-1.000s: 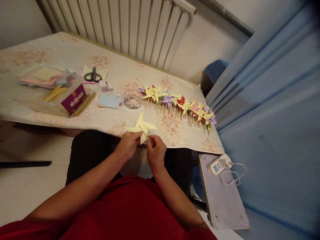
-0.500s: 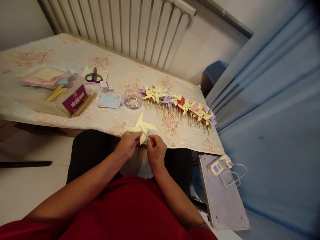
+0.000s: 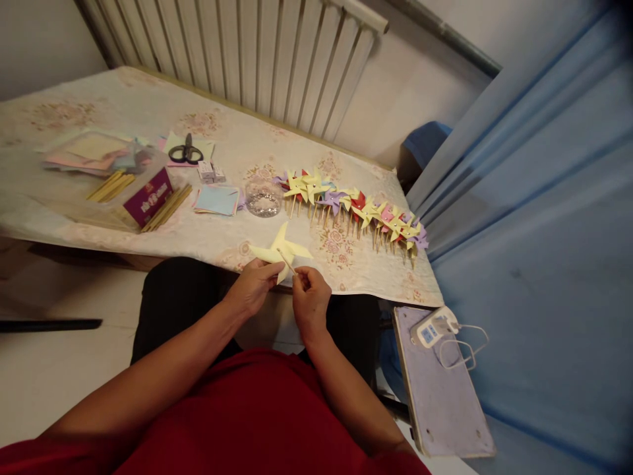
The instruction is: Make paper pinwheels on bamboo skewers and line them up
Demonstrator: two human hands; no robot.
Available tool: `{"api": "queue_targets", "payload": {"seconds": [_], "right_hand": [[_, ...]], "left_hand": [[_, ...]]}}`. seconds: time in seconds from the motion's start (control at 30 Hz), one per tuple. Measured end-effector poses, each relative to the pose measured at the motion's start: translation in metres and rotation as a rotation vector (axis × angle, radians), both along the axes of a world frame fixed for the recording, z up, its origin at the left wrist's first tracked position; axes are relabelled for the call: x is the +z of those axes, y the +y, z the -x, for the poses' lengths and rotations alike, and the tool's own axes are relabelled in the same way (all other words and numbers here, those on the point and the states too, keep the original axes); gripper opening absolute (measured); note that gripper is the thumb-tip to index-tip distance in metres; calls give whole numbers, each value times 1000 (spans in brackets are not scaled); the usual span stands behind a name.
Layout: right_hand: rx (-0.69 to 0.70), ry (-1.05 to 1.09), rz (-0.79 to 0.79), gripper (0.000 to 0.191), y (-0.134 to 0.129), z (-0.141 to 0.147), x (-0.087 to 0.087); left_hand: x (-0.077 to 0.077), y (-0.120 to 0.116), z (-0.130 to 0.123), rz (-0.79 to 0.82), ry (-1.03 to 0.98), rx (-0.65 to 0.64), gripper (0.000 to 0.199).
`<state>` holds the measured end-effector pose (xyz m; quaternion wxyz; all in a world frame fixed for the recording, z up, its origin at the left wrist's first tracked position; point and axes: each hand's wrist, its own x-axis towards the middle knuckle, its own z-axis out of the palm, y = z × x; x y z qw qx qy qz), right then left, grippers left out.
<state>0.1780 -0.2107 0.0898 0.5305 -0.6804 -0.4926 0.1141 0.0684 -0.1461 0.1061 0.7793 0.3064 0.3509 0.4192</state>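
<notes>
A pale yellow paper pinwheel (image 3: 291,249) is held above the table's near edge. My left hand (image 3: 256,285) pinches its lower left blade between thumb and fingers. My right hand (image 3: 311,290) is closed on a thin wooden stick (image 3: 287,262), whose far end meets the middle of the pinwheel. The fastening at that spot is too small to make out. Beyond my hands stands a round clear dish (image 3: 263,199) with small shiny pins in it. Finished pinwheels (image 3: 364,210) in yellow, red, purple and pink lie in a row to the right.
On the left, a clear plastic box (image 3: 141,165) holds coloured paper, with wooden sticks (image 3: 165,208) beside it. Scissors (image 3: 186,152) lie on paper near small boxes (image 3: 210,173) and a stack of blue squares (image 3: 216,200). A power strip (image 3: 434,327) rests on a stool (image 3: 445,396) at right.
The pinwheel has turned and tilted slightly in my hands, and the stick shows a little more. Both hands keep their grip nearly in place.
</notes>
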Motion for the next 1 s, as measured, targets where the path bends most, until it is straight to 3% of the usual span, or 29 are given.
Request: {"api": "queue_targets", "payload": {"seconds": [0.23,0.43,0.73,1.0], "right_hand": [[-14,50,8,17,0,-5,-1],[-36,138,13,15,0,-5,-1],[75,783,134,15,5,-11,4],[133,979,128,20,5,-13,-2]], "left_hand": [[-12,-2,12,-56,12,-53,27],[-18,0,21,76,17,-67,23],[-28,3,21,169,61,-79,20],[-32,2,16,116,89,-86,24]]}}
